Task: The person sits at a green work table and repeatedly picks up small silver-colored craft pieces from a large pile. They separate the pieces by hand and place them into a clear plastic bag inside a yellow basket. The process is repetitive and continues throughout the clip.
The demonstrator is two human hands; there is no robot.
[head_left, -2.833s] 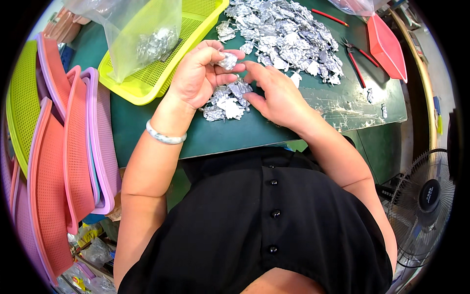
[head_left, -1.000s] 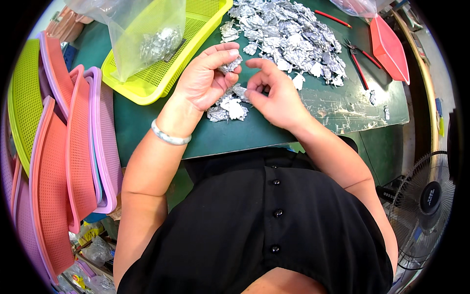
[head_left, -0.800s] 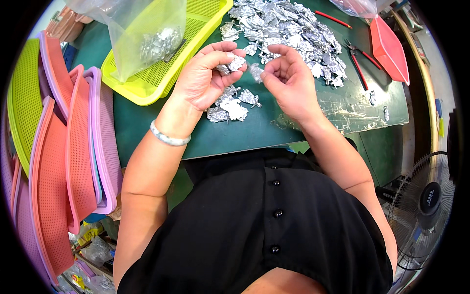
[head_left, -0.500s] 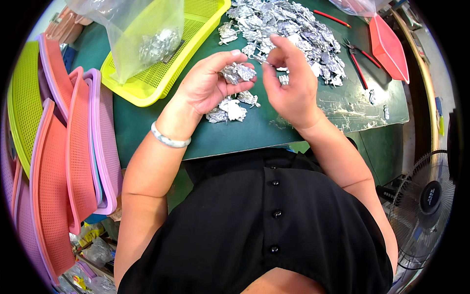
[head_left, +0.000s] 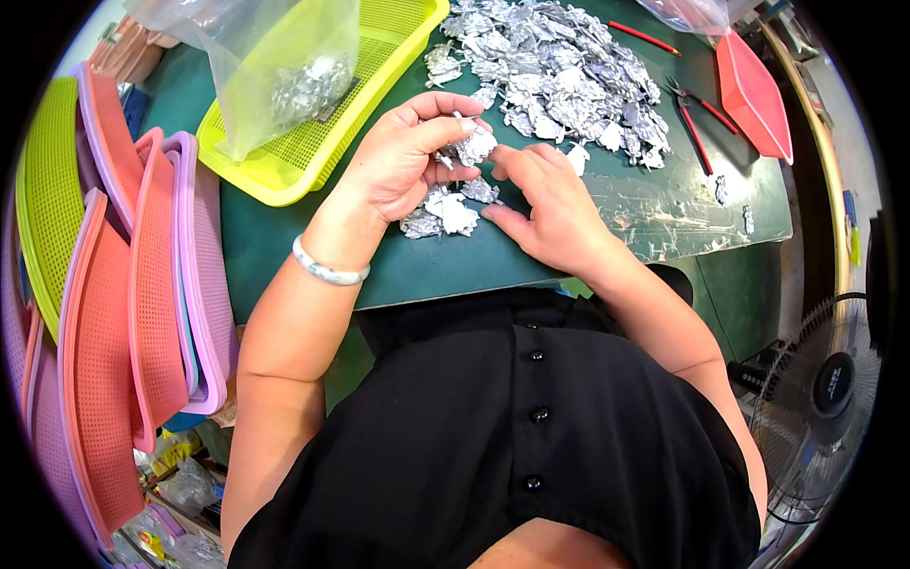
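Observation:
My left hand (head_left: pixel 393 161) is closed around a few flat silver metal pieces (head_left: pixel 476 145), which show between thumb and fingers. Just below it, a small heap of similar silver pieces (head_left: pixel 444 213) lies on the green table (head_left: pixel 417 270). To the right of that heap, my right hand (head_left: pixel 559 209) is low over the table with thumb and forefinger apart. Its fingertips are beside a silver piece at the heap's edge; whether they touch it I cannot tell. A large pile of silver pieces (head_left: pixel 578 81) spreads beyond both hands.
A yellow-green basket (head_left: pixel 284 180) with a clear plastic bag (head_left: pixel 237 85) of silver pieces stands at the far left. Red-handled cutters (head_left: pixel 697 133), a red pen-like tool (head_left: pixel 645 36) and a pink tray (head_left: pixel 754 95) lie right. Stacked baskets (head_left: pixel 95 360) flank the left, a fan (head_left: pixel 815 408) the right.
My right hand has come down and toward me, from raised beside the left hand to the small heap, its fingers spreading. The left fingers have curled further over the silver pieces.

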